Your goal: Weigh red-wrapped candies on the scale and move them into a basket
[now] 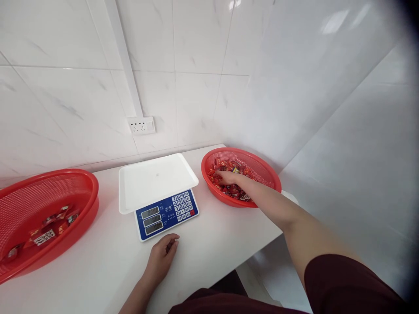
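Observation:
My right hand (226,178) reaches into a round red mesh basket (209,185) at the right. Its fingers look apart and touch the red-wrapped candies (234,189) lying there; the fingertips are partly hidden among the wrappers. My left hand (163,252) rests on the white table with its fingers loosely curled, and nothing shows in it. Just beyond it stands a digital scale (168,213) with a blue keypad panel and a bare white tray (157,179). All three displays seem to read zeros.
Another red basket (88,192) stands at the left, with several wrapped candies (49,231) in its bottom. A tiled wall (203,100) runs behind the table (209,244) and carries a power socket (141,125). The table's front edge lies close to my body.

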A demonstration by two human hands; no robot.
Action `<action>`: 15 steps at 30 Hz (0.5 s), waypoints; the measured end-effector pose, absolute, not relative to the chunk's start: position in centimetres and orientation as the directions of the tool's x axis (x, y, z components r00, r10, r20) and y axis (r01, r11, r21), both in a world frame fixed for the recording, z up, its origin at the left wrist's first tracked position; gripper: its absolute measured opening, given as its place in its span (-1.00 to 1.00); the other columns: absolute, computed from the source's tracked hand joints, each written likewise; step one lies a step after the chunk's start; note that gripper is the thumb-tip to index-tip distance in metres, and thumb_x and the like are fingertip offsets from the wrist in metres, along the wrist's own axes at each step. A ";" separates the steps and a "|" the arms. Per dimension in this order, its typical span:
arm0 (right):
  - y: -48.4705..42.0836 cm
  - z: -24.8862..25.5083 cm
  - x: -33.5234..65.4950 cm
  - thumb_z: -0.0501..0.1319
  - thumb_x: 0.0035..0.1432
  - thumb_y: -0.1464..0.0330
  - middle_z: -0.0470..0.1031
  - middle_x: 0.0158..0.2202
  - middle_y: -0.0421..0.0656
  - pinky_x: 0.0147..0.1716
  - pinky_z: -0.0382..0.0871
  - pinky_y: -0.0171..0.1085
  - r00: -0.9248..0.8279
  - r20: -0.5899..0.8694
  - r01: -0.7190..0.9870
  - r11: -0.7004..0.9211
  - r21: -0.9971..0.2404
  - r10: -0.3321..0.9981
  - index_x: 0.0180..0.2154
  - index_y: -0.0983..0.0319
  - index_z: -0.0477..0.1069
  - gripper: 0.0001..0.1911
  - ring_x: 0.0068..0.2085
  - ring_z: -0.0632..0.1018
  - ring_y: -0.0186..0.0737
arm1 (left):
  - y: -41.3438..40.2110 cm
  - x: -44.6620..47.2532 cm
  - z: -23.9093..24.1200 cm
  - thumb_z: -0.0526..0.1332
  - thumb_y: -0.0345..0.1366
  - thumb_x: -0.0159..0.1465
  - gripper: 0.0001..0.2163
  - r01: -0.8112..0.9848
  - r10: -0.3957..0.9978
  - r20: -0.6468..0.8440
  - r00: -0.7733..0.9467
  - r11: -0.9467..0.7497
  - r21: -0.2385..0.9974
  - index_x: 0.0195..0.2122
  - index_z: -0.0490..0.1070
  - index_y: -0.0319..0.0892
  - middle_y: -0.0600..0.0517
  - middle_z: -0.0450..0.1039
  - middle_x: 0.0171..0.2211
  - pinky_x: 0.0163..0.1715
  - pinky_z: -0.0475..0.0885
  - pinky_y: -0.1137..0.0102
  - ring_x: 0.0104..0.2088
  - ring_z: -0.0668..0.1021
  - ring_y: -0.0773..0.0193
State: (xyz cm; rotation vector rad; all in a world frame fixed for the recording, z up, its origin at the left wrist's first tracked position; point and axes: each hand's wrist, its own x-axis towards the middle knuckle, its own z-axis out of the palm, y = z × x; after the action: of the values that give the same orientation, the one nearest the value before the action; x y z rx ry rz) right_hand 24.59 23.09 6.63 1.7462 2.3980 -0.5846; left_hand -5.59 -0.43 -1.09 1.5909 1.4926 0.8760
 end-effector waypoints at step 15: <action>22.6 6.6 24.9 0.11 0.20 0.28 0.37 -0.06 -0.10 -0.17 0.40 -0.12 -0.245 -0.267 0.891 0.108 -0.442 0.932 -0.07 0.26 0.32 -0.72 -0.14 0.46 -0.18 | -0.5 -5.5 -0.7 0.09 -0.15 0.18 -0.77 0.451 0.997 -0.005 0.080 -0.031 0.892 -0.25 0.43 -0.14 0.03 0.50 -0.40 -0.38 0.43 0.38 -0.41 0.52 0.23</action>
State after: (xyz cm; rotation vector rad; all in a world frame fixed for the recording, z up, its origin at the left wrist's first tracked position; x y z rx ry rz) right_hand 24.91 22.63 6.57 1.9752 2.3952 -0.8533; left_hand -5.50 -0.49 -0.68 1.5917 1.4740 0.8995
